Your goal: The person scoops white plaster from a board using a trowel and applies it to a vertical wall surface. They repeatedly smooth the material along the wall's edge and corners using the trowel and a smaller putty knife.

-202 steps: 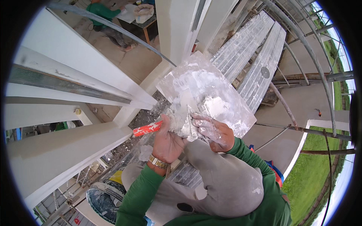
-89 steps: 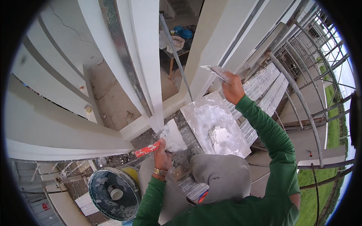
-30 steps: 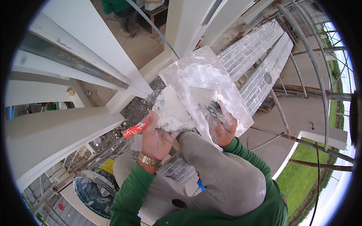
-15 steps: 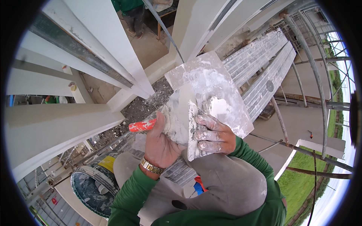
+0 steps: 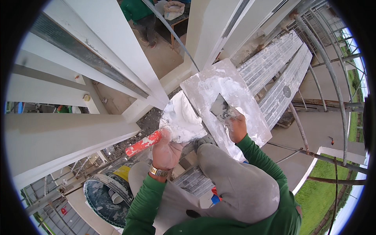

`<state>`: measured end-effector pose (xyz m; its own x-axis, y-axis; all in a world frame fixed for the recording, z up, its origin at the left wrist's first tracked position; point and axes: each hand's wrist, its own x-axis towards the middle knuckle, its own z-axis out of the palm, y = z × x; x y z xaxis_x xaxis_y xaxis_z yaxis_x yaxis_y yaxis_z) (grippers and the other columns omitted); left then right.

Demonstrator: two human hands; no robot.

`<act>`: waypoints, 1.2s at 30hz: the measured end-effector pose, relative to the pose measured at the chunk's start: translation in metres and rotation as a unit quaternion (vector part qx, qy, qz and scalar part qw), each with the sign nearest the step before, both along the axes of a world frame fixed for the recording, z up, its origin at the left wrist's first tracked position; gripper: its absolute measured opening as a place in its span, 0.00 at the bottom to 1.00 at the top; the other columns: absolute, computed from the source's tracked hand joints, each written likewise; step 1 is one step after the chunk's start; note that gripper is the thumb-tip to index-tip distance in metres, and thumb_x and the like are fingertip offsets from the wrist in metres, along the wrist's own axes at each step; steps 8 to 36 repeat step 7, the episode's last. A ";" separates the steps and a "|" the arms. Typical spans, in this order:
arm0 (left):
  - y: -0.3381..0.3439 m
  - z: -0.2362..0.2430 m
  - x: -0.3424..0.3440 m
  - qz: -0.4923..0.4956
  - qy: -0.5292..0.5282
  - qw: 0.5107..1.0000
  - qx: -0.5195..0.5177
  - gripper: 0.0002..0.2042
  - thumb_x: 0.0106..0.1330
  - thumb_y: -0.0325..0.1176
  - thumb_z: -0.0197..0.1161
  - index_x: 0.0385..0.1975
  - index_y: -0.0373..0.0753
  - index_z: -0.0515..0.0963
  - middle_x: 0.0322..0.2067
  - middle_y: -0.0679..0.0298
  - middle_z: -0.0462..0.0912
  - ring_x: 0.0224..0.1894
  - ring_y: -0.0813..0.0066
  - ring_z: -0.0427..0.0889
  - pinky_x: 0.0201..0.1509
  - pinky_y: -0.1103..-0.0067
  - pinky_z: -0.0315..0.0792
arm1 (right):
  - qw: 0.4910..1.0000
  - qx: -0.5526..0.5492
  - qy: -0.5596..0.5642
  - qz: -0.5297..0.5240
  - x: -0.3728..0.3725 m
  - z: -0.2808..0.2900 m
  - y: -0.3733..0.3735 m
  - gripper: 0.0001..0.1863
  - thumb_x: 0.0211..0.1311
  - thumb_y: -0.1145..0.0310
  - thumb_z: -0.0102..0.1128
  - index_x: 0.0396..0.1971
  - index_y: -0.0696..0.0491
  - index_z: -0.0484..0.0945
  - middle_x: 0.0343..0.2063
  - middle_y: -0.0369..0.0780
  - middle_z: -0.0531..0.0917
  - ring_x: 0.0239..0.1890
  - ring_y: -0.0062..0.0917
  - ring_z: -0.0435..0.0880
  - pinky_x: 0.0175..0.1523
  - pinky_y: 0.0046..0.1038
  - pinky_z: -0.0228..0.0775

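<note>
My left hand (image 5: 166, 152), palm up with a metal watch at the wrist, holds a trowel by its red, paint-chipped handle (image 5: 144, 143). White wet plaster (image 5: 181, 117) covers the trowel's broad blade. To its right lies a flat grey board (image 5: 261, 124) smeared with the same white plaster. My right hand (image 5: 237, 128) grips a small flat scraper (image 5: 220, 108), whose grey, plaster-stained blade is over the board. How my right fingers wrap the scraper is partly hidden.
A plaster-stained bucket (image 5: 105, 199) stands at lower left. Metal planks (image 5: 270, 62) stretch away at upper right beside curved scaffold pipes (image 5: 328, 74). Pale walls (image 5: 66, 135) rise on the left. Beyond an opening, a person in green (image 5: 135, 11) stands near an open sack (image 5: 174, 10).
My right hand has moved from beside the left trowel out over the board, with its blade turned flatter. White plaster now lies thicker on the left trowel. The view has shifted slightly.
</note>
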<state>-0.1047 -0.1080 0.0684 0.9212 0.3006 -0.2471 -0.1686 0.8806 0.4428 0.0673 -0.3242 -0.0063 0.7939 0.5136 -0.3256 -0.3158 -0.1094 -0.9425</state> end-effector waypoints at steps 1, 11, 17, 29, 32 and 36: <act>0.002 -0.013 -0.005 0.028 0.016 0.996 0.085 0.30 0.72 0.48 0.53 0.67 0.36 0.58 0.63 0.53 0.68 0.64 0.56 0.70 0.66 0.59 0.66 | 0.981 0.070 0.169 -0.060 -0.003 -0.010 -0.004 0.29 0.49 0.88 0.46 0.56 0.59 0.73 0.54 0.47 0.78 0.58 0.40 0.77 0.60 0.42 0.70; 0.038 -0.019 -0.024 -0.024 0.174 0.812 0.556 0.28 0.69 0.45 0.60 0.65 0.39 0.66 0.63 0.57 0.70 0.66 0.56 0.66 0.70 0.57 0.57 | 0.853 0.318 0.413 0.036 -0.028 0.097 0.075 0.40 0.53 0.80 0.51 0.69 0.50 0.56 0.62 0.48 0.70 0.62 0.43 0.72 0.61 0.48 0.71; 0.038 -0.019 -0.024 -0.024 0.174 0.812 0.556 0.28 0.69 0.45 0.60 0.65 0.39 0.66 0.63 0.57 0.70 0.66 0.56 0.66 0.70 0.57 0.57 | 0.853 0.318 0.413 0.036 -0.028 0.097 0.075 0.40 0.53 0.80 0.51 0.69 0.50 0.56 0.62 0.48 0.70 0.62 0.43 0.72 0.61 0.48 0.71; 0.038 -0.019 -0.024 -0.024 0.174 0.812 0.556 0.28 0.69 0.45 0.60 0.65 0.39 0.66 0.63 0.57 0.70 0.66 0.56 0.66 0.70 0.57 0.57 | 0.853 0.318 0.413 0.036 -0.028 0.097 0.075 0.40 0.53 0.80 0.51 0.69 0.50 0.56 0.62 0.48 0.70 0.62 0.43 0.72 0.61 0.48 0.71; 0.038 -0.019 -0.024 -0.024 0.174 0.812 0.556 0.28 0.69 0.45 0.60 0.65 0.39 0.66 0.63 0.57 0.70 0.66 0.56 0.66 0.70 0.57 0.57 | 0.853 0.318 0.413 0.036 -0.028 0.097 0.075 0.40 0.53 0.80 0.51 0.69 0.50 0.56 0.62 0.48 0.70 0.62 0.43 0.72 0.61 0.48 0.71; 0.038 -0.019 -0.024 -0.024 0.174 0.812 0.556 0.28 0.69 0.45 0.60 0.65 0.39 0.66 0.63 0.57 0.70 0.66 0.56 0.66 0.70 0.57 0.57 | 0.853 0.318 0.413 0.036 -0.028 0.097 0.075 0.40 0.53 0.80 0.51 0.69 0.50 0.56 0.62 0.48 0.70 0.62 0.43 0.72 0.61 0.48 0.71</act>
